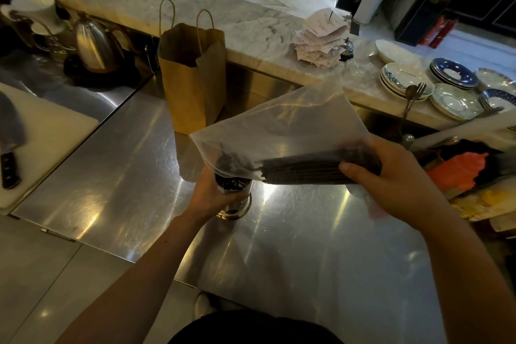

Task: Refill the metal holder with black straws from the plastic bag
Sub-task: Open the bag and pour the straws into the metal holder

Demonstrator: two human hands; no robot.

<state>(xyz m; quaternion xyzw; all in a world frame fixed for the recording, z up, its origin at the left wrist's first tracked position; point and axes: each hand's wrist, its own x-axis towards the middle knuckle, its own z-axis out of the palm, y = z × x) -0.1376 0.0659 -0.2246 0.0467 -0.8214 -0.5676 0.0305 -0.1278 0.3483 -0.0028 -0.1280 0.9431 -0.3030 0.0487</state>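
The metal holder (236, 198) is standing upright on the steel counter (111, 176) straight in front of the person. It is a shiny cylinder with a flared foot, and something dark is showing in its mouth. The left hand (210, 194) is wrapping its fingers round the holder's side. Just above, the right hand (391, 176) is gripping a bundle of black straws (312, 169) through the plastic bag (279, 126), thumb on top. The straws are lying nearly level, with their free ends pointing at the holder. The bag is thin, cloudy and crumpled, and its slack corner is hanging over the holder's top.

The counter is brushed steel, scuffed and catching streaks of lamp light. A brown paper bag (192, 78) with twisted handles is standing open behind the holder. To the left, a big knife (9, 148) is lying on a white cutting board (53, 131), and a steel kettle (95, 47) is sitting further back. A veined marble ledge (195, 3) is running along behind, carrying a spike of paper slips (321, 39) and stacks of patterned saucers (446, 86).
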